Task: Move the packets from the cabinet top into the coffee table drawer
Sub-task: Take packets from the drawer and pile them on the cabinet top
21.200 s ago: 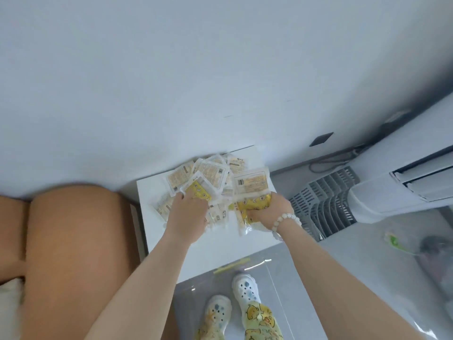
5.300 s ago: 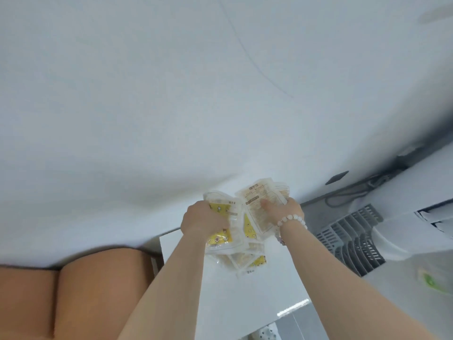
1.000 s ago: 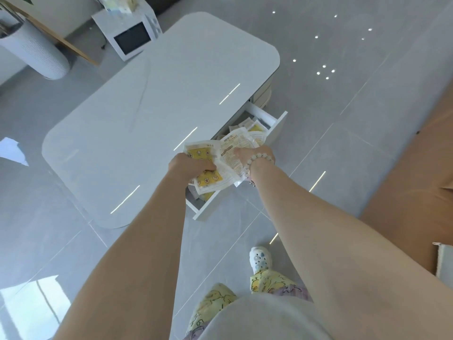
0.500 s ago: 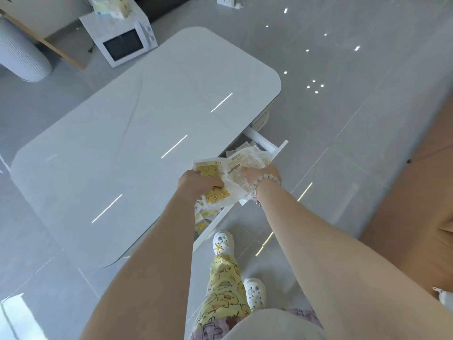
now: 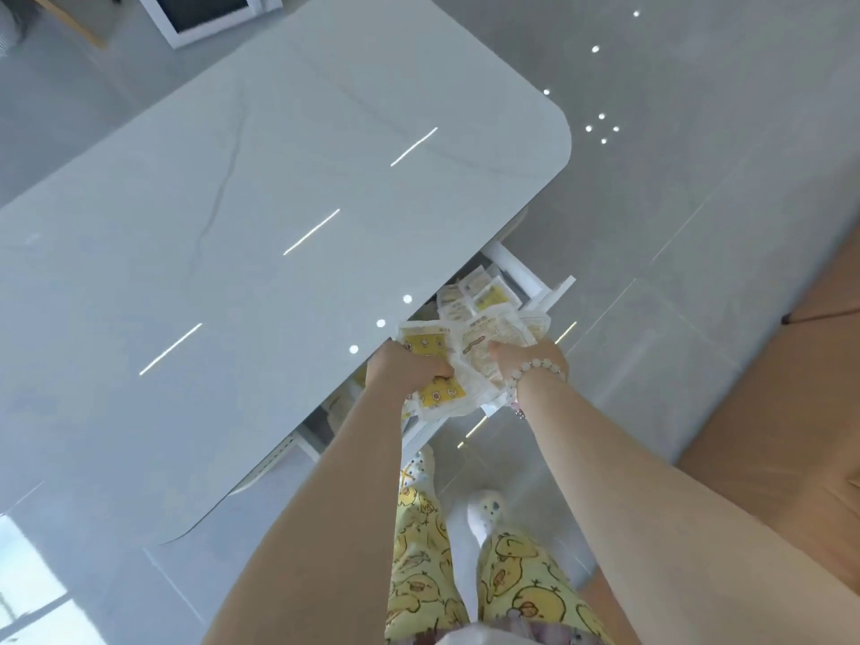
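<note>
Both hands hold one bundle of clear packets [image 5: 458, 365] with yellow and tan contents, just above the open white drawer [image 5: 547, 288] of the coffee table [image 5: 260, 216]. My left hand [image 5: 402, 372] grips the bundle's left side, over a yellow packet. My right hand [image 5: 523, 360], with a bead bracelet on the wrist, grips the right side. More packets [image 5: 481, 290] lie inside the drawer beyond the bundle. The cabinet is out of view.
The table's glossy grey-white top fills the left and middle. A white appliance with a dark screen [image 5: 204, 11] stands on the floor beyond it. A tan sofa [image 5: 791, 412] lies at the right. My feet [image 5: 484, 509] stand on grey tiles near the drawer.
I have stepped closer to the table and the bundle has come down over the open drawer. Both hands keep their grip on the packets.
</note>
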